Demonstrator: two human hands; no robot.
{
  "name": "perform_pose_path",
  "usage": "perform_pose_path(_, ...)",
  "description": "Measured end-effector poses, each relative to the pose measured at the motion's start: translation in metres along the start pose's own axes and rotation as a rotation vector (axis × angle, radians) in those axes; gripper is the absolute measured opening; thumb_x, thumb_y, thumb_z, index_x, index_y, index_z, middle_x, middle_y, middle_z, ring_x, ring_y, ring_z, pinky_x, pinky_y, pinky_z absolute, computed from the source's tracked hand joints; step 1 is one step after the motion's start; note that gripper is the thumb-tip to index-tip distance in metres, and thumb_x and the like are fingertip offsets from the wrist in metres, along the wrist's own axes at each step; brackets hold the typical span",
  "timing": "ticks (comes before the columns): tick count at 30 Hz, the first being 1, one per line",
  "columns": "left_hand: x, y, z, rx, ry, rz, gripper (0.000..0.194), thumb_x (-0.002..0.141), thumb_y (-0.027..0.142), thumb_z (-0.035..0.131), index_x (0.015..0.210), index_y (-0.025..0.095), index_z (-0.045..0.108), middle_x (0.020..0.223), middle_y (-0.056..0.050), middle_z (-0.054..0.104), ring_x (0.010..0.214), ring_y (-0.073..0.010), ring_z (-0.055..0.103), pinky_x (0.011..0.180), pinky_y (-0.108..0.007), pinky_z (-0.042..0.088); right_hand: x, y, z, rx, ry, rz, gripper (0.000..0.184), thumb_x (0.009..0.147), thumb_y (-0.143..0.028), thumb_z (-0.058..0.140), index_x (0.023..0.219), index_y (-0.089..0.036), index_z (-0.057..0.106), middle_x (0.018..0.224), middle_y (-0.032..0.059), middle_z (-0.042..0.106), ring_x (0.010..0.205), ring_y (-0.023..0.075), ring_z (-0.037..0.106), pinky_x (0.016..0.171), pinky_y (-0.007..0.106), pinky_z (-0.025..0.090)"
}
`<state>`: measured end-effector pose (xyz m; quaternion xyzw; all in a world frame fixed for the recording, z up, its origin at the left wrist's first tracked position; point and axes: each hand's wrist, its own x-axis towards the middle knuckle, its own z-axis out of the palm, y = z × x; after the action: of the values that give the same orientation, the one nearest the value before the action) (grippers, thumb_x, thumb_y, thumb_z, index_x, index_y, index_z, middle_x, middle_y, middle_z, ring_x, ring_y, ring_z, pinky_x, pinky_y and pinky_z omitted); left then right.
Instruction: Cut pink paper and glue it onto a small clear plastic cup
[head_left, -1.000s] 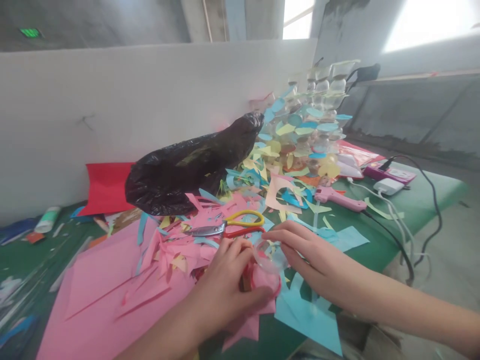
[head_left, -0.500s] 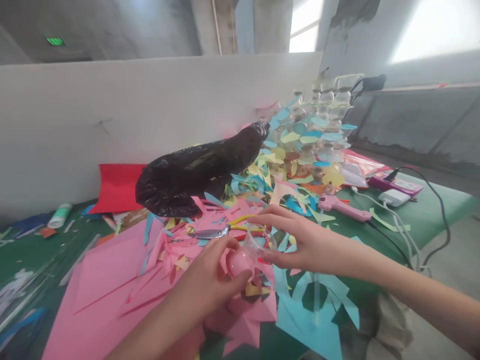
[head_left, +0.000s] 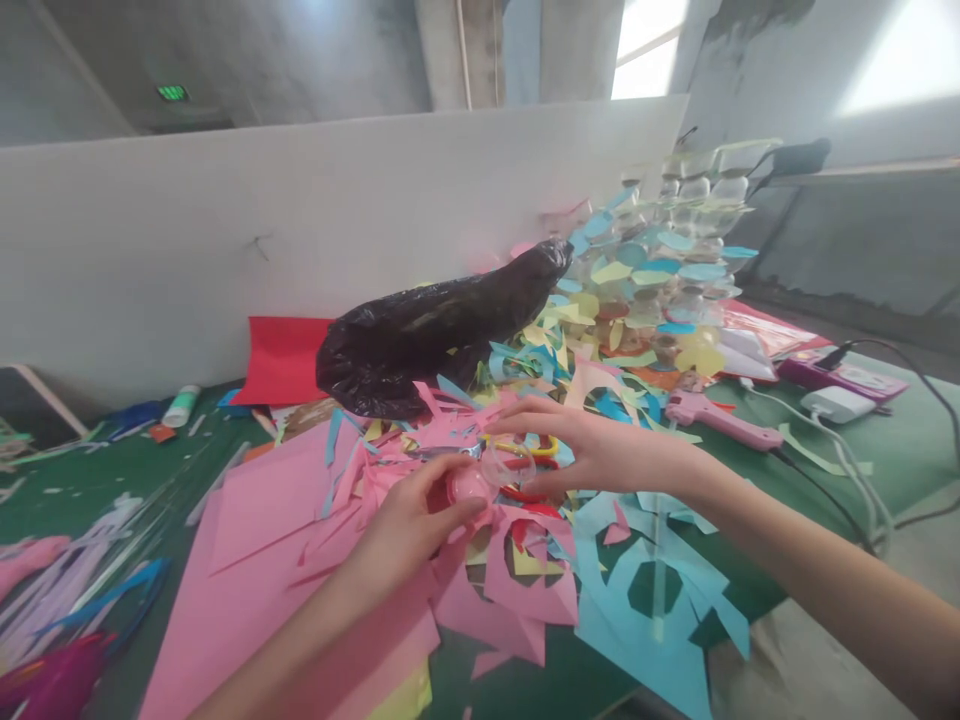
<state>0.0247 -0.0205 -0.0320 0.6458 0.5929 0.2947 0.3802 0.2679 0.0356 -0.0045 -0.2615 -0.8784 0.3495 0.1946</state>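
My left hand [head_left: 420,515] is closed around a small clear plastic cup [head_left: 470,486] that looks pink, either from paper in it or from the sheets behind. Against it, end to end, is a second clear cup [head_left: 510,464], its rim held between the thumb and fingers of my right hand [head_left: 574,445]. Whether the two are joined I cannot tell. Scissors with yellow and red handles [head_left: 544,447] lie just behind the cups, partly hidden. Pink cut paper [head_left: 525,580] spreads beneath my hands, and blue cut paper [head_left: 645,610] lies under my right forearm.
A black plastic bag [head_left: 435,335] lies behind the scraps. At the back right stands a stack of clear cups and coloured paper [head_left: 675,265]. A pink glue gun [head_left: 720,418] rests to the right, near a purple power strip [head_left: 844,375] and cables. Pink sheets [head_left: 255,560] cover the left front.
The view has swung left, so the scene sits farther right. Both hands keep hold of the cups, which are now slightly higher and tilted differently in view.
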Motion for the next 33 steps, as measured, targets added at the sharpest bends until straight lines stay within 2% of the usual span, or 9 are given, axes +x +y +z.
perform_pose_path(4, 0.0, -0.008, 0.001, -0.075, -0.039, -0.09, 0.046, 0.082, 0.048, 0.066, 0.119, 0.023, 0.062, 0.103, -0.005, 0.07, 0.084, -0.0218, 0.067, 0.069, -0.032, 0.051, 0.001, 0.001, 0.001, -0.026, -0.013, 0.025, 0.054, 0.088, -0.032, 0.065, 0.14, -0.035, 0.051, 0.14, 0.004, 0.049, 0.111, 0.0209, 0.059, 0.086, 0.032, 0.054)
perform_pose_path(6, 0.0, -0.011, 0.003, -0.128, -0.049, -0.117, 0.049, 0.081, 0.05, 0.066, 0.12, 0.022, 0.061, 0.1, -0.005, 0.07, 0.078, -0.02, 0.066, 0.062, -0.029, 0.049, 0.002, 0.002, 0.002, -0.044, -0.01, 0.031, 0.052, 0.088, -0.033, 0.065, 0.138, -0.035, 0.053, 0.138, 0.0038, 0.051, 0.104, 0.0199, 0.061, 0.082, 0.031, 0.054)
perform_pose_path(10, 0.001, -0.016, 0.006, -0.151, -0.013, -0.092, 0.047, 0.079, 0.048, 0.069, 0.117, 0.021, 0.064, 0.108, -0.007, 0.069, 0.098, -0.0248, 0.066, 0.076, -0.032, 0.052, 0.003, 0.004, 0.004, -0.079, -0.017, 0.016, 0.049, 0.087, -0.039, 0.066, 0.135, -0.034, 0.055, 0.135, 0.004, 0.053, 0.099, 0.019, 0.061, 0.077, 0.029, 0.053)
perform_pose_path(14, 0.004, -0.018, 0.007, -0.152, 0.006, -0.094, 0.045, 0.078, 0.043, 0.071, 0.115, 0.02, 0.065, 0.115, -0.009, 0.069, 0.108, -0.0284, 0.065, 0.086, -0.037, 0.051, 0.003, 0.004, 0.004, -0.099, -0.016, 0.034, 0.049, 0.088, -0.039, 0.065, 0.135, -0.033, 0.054, 0.137, 0.0042, 0.052, 0.1, 0.0196, 0.061, 0.076, 0.029, 0.052)
perform_pose_path(19, 0.004, -0.016, 0.006, -0.153, 0.007, -0.084, 0.042, 0.079, 0.042, 0.071, 0.116, 0.022, 0.066, 0.119, -0.009, 0.069, 0.109, -0.0284, 0.065, 0.087, -0.037, 0.051, 0.002, 0.003, 0.005, -0.06, 0.001, 0.067, 0.051, 0.088, -0.039, 0.063, 0.138, -0.037, 0.053, 0.139, 0.0037, 0.052, 0.093, 0.019, 0.062, 0.07, 0.029, 0.051)
perform_pose_path(23, 0.001, -0.013, 0.006, -0.144, 0.019, -0.088, 0.044, 0.078, 0.043, 0.072, 0.117, 0.021, 0.067, 0.119, -0.01, 0.07, 0.111, -0.0302, 0.064, 0.088, -0.038, 0.051, 0.002, 0.005, 0.006, -0.046, 0.006, 0.078, 0.052, 0.089, -0.039, 0.063, 0.14, -0.038, 0.052, 0.141, 0.0028, 0.05, 0.094, 0.0184, 0.062, 0.074, 0.031, 0.051)
perform_pose_path(28, 0.001, -0.015, 0.009, -0.159, 0.03, -0.105, 0.049, 0.079, 0.044, 0.071, 0.121, 0.021, 0.064, 0.116, -0.01, 0.07, 0.111, -0.0298, 0.065, 0.084, -0.037, 0.053, 0.003, 0.007, 0.007, -0.034, 0.007, 0.094, 0.053, 0.089, -0.044, 0.064, 0.14, -0.039, 0.051, 0.141, 0.0026, 0.051, 0.09, 0.0179, 0.062, 0.067, 0.03, 0.051)
perform_pose_path(33, -0.001, -0.011, 0.012, -0.253, 0.024, -0.119, 0.049, 0.081, 0.046, 0.069, 0.123, 0.023, 0.061, 0.105, -0.005, 0.07, 0.093, -0.023, 0.069, 0.073, -0.032, 0.055, 0.003, 0.006, 0.008, 0.021, 0.072, 0.069, 0.053, 0.089, -0.049, 0.063, 0.139, -0.036, 0.053, 0.14, 0.0037, 0.051, 0.103, 0.0205, 0.062, 0.082, 0.034, 0.054)
